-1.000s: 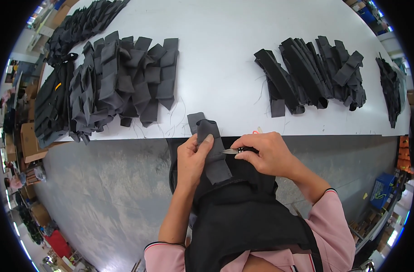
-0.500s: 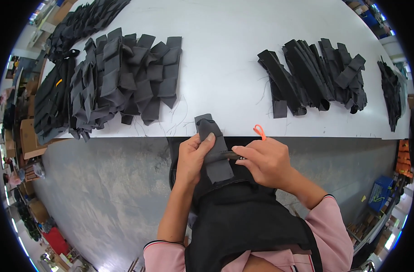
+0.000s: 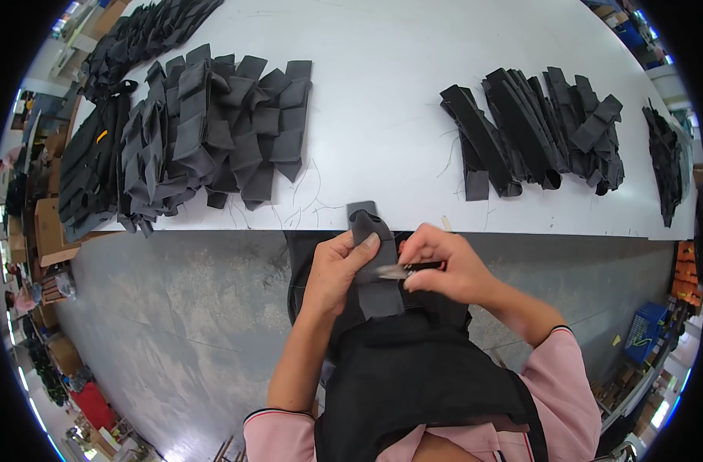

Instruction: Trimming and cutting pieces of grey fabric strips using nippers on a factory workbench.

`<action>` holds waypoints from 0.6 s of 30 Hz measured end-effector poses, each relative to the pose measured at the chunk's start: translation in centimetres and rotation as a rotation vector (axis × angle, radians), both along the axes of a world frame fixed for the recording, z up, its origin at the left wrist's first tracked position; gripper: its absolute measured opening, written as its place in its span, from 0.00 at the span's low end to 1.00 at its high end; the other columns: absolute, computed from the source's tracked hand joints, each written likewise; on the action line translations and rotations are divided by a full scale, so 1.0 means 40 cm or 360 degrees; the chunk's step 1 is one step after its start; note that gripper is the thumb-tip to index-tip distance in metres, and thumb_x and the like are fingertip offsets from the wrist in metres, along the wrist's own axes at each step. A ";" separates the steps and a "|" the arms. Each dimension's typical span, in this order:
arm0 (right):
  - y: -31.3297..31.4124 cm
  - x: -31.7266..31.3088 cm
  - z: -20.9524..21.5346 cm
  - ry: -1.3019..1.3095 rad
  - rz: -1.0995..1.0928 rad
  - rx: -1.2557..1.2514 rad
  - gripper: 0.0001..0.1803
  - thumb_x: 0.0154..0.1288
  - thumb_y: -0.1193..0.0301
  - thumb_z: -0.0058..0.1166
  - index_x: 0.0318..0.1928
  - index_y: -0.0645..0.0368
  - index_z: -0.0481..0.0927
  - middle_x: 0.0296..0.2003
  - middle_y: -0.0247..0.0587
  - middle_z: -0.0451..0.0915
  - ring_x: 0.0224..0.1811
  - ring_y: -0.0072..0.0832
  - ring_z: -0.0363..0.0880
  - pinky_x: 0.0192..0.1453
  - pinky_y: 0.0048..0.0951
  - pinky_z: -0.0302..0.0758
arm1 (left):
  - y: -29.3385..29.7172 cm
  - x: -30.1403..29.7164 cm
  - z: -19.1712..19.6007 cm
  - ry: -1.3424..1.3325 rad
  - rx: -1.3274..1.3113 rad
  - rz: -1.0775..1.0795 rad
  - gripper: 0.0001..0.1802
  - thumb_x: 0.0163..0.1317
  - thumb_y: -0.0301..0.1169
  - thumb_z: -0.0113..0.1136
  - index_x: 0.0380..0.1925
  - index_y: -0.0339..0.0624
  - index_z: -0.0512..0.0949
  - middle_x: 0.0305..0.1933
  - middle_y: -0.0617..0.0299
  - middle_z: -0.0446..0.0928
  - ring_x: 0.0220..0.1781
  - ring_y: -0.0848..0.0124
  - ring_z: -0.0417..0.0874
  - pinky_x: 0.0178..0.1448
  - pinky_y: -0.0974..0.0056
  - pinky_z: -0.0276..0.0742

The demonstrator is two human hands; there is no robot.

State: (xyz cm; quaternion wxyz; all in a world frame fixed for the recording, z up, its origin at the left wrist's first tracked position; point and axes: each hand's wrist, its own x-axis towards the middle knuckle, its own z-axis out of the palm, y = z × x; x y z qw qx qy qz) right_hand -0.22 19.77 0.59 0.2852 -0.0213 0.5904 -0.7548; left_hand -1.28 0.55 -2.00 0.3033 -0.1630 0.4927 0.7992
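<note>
The strip [image 3: 381, 299] lies just right of the left hand [image 3: 332, 273], pinched with the thumb on top and the other fingers partly hidden. The right hand [image 3: 451, 266] closes around the snips [image 3: 395, 272], whose blades overlap the strip; whether they touch it is unclear. Both forearms angle inward and forward. The strip's long axis runs forward, its far end over the table's [image 3: 382, 138] near edge; the snips point left, crosswise to it.

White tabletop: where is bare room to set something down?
The middle of the white tabletop is bare, between the grey fabric strips at left and black strips at right. Crowded: left side, around the held grey strip.
</note>
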 end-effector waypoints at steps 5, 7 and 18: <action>0.011 0.025 0.018 0.0890 0.0035 0.1113 0.12 0.53 0.71 0.63 0.35 0.58 0.74 0.27 0.34 0.77 0.26 0.26 0.77 0.29 0.23 0.70 | -0.011 0.001 -0.016 0.0029 -0.0040 0.0031 0.11 0.63 0.32 0.60 0.40 0.35 0.81 0.35 0.66 0.80 0.36 0.82 0.76 0.43 0.74 0.71; 0.007 0.028 0.015 0.1741 0.0020 0.1425 0.13 0.49 0.71 0.64 0.35 0.57 0.75 0.24 0.32 0.73 0.23 0.27 0.74 0.26 0.26 0.67 | -0.004 -0.001 -0.013 0.0043 -0.0063 0.0047 0.11 0.63 0.32 0.60 0.40 0.35 0.81 0.35 0.67 0.80 0.36 0.82 0.75 0.42 0.74 0.70; 0.014 -0.002 0.035 0.2309 0.0269 0.1487 0.10 0.48 0.73 0.62 0.32 0.56 0.76 0.22 0.28 0.74 0.21 0.24 0.71 0.25 0.25 0.63 | 0.000 0.000 -0.002 0.0026 -0.0106 -0.0024 0.12 0.63 0.32 0.60 0.41 0.35 0.81 0.36 0.66 0.81 0.37 0.82 0.76 0.44 0.74 0.71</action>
